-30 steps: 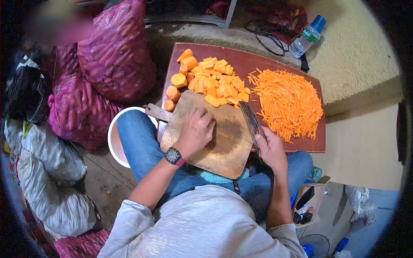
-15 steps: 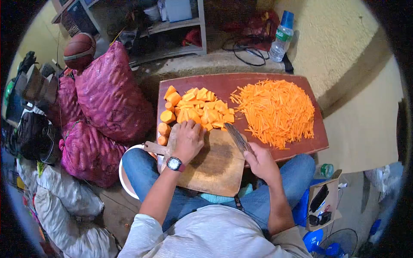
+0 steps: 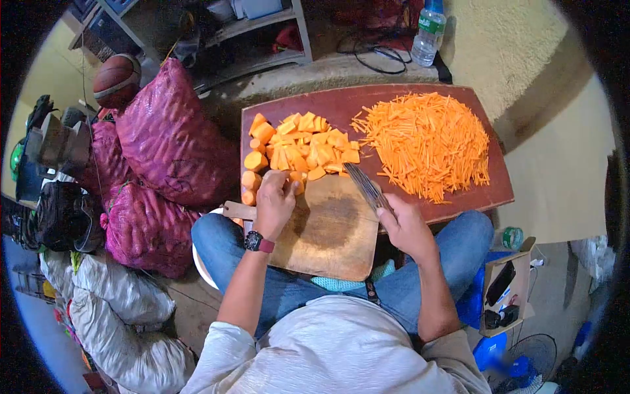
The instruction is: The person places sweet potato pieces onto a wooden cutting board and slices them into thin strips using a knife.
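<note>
My left hand (image 3: pixel 275 200), with a watch at the wrist, is at the upper left corner of the wooden cutting board (image 3: pixel 328 230). Its fingers are bent around an orange carrot piece (image 3: pixel 298 182). In my right hand (image 3: pixel 403 223) is a dark-bladed knife (image 3: pixel 366 187), its blade pointing up and left over the board's right edge. Beyond the board lie carrot chunks (image 3: pixel 308 148), with rounder pieces (image 3: pixel 256 161) at their left. A large heap of thin carrot strips (image 3: pixel 430 148) is on the right of the red table (image 3: pixel 354 98).
Pink mesh sacks (image 3: pixel 174 141) and a basketball (image 3: pixel 117 80) stand at the left, with white sacks (image 3: pixel 118 295) below. A water bottle (image 3: pixel 428 39) is behind the table. An open box (image 3: pixel 508 289) sits at the lower right.
My left hand has drawn back from the carrot chunks toward the board's upper left corner, with a piece now at its fingers. The camera view has shifted slightly; my right hand still has the knife.
</note>
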`<state>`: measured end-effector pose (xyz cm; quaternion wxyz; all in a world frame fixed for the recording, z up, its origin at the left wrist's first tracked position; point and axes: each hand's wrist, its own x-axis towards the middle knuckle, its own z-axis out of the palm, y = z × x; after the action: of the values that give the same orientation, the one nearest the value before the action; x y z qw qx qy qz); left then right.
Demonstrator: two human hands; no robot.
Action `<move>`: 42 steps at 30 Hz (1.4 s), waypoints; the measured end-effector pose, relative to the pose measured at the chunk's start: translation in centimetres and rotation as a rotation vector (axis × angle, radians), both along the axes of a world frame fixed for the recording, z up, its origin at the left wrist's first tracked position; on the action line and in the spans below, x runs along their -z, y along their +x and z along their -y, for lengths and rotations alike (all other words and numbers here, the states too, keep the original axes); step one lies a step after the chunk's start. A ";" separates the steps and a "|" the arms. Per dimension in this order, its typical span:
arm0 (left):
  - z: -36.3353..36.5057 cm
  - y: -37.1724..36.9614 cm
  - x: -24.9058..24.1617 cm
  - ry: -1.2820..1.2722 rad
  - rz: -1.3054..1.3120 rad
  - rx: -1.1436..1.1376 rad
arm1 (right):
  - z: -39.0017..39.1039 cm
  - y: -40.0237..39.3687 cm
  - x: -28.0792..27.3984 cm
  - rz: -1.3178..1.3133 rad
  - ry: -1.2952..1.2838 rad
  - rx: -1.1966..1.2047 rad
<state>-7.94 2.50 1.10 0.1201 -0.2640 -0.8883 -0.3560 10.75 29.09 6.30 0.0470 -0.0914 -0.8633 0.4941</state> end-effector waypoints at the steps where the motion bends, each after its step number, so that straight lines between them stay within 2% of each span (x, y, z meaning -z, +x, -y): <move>1: -0.1 -0.1 0.3 0.041 0.098 -0.007 | 0.0 -0.1 -0.2 0.009 0.028 -0.008; 3: -0.8 0.7 -0.8 0.164 0.286 0.012 | 0.3 -0.2 -1.2 0.030 -0.004 -0.007; 4: -1.4 1.8 -1.1 0.163 0.297 0.009 | 0.7 0.1 -1.7 0.064 -0.043 -0.002; 6: -2.5 4.2 -0.9 0.503 0.696 0.055 | 1.1 0.5 -1.9 0.071 -0.037 -0.045; 7: -2.8 5.9 -1.3 0.422 0.658 0.110 | 1.2 0.5 -1.8 0.064 -0.028 -0.086; 8: -2.8 7.8 -1.8 0.222 0.493 0.108 | 1.4 0.7 -1.7 0.072 -0.030 -0.088; 10: -2.3 9.6 -0.5 0.089 0.041 0.241 | 1.5 1.3 -1.5 0.100 -0.038 -0.164; 11: -1.9 10.3 0.1 0.094 0.052 0.241 | 1.7 1.6 -1.7 0.112 -0.035 -0.164; 13: -1.2 11.2 -0.6 -0.168 0.052 0.220 | 2.6 2.2 -2.9 0.188 -0.048 -0.193; 16: -0.9 10.7 -1.1 -0.078 -0.037 0.202 | 3.8 3.3 -2.4 0.136 0.007 -0.201; 18: -0.4 10.5 -0.5 -0.070 -0.072 0.242 | 4.9 3.5 -2.7 0.189 0.070 -0.229; 20: 0.0 10.7 -0.8 -0.186 -0.106 0.352 | 5.9 3.6 -2.6 0.182 0.075 -0.226; 23: 0.4 10.8 -1.0 -0.282 -0.060 0.379 | 6.6 3.6 -3.5 0.261 0.152 -0.240; 26: 0.5 10.6 -0.3 -0.329 -0.105 0.418 | 7.1 4.5 -4.4 0.225 0.198 -0.239; 29: 0.4 10.6 -0.4 -0.331 -0.114 0.429 | 7.3 4.6 -6.1 0.390 0.207 -0.245; 33: 0.4 10.5 -0.5 -0.322 -0.117 0.436 | 7.0 4.2 -5.3 0.407 0.175 -0.241; 35: 0.2 10.5 -0.4 -0.280 -0.111 0.435 | 7.1 2.9 -3.2 0.273 0.217 -0.269; 38: 0.4 10.4 0.1 -0.243 -0.121 0.421 | 7.4 0.6 -3.3 0.307 0.207 -0.301; 42: 0.5 10.3 0.0 -0.232 -0.119 0.417 | 7.1 2.5 -5.0 0.266 0.184 -0.302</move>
<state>2.41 2.00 1.10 0.0650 -0.4739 -0.8410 -0.2526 13.27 21.96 11.25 -0.1336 -0.0207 -0.9073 0.3982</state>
